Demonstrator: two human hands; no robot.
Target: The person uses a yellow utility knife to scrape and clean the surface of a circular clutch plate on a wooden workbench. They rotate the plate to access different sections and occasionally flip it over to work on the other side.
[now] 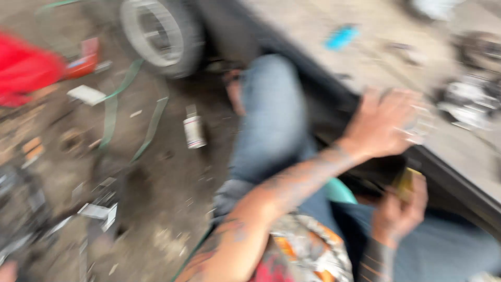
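The left hand [383, 125] lies with fingers spread over the dark edge [313, 89] of a raised concrete ledge [376, 62], and whether it grips anything there is lost in blur. Just below it, the right hand [399, 211] is curled around a small yellowish object [407, 183] near the person's jeans-clad knee [274, 112]. Farther out, a small canister [194, 130], green straps [112, 112] and a wheel [159, 34] lie on the dirty ground.

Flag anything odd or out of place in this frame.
The dirt floor is strewn with litter: a small white bottle lying loose, green straps trailing across it, and pale scraps. A tyre with a white rim sits at the top. Heavy motion blur hides finer detail.
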